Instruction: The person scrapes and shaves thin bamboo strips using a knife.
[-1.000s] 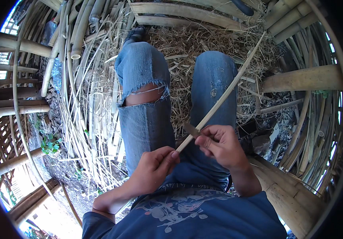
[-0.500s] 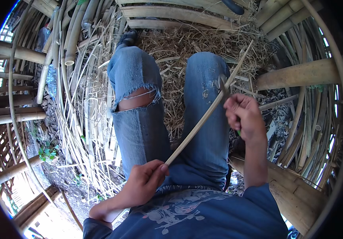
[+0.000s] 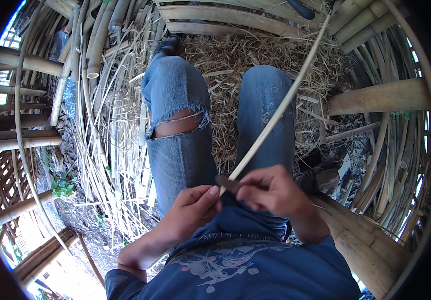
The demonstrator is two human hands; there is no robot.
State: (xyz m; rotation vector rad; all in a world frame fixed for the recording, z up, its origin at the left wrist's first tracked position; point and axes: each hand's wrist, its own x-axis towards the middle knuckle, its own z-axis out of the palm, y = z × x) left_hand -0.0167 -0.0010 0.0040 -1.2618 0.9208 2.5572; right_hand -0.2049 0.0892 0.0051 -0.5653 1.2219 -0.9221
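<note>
Left hand (image 3: pixel 193 210) clamps down, thumb and fingers together on the near end of the pale bamboo strip (image 3: pixel 285 103), its long axis slanting forward and right, over the right leg (image 3: pixel 258 107) and past the knee's outer edge! Right hand (image 3: pixel 274 194), just beside that same end, fingers curled tight round a small dark blade (image 3: pixel 227 184) lying crosswise over the strip; whether it bites, can't tell!

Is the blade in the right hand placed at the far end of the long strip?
No, the blade in the right hand is at the near end of the strip, beside the left hand.
</note>
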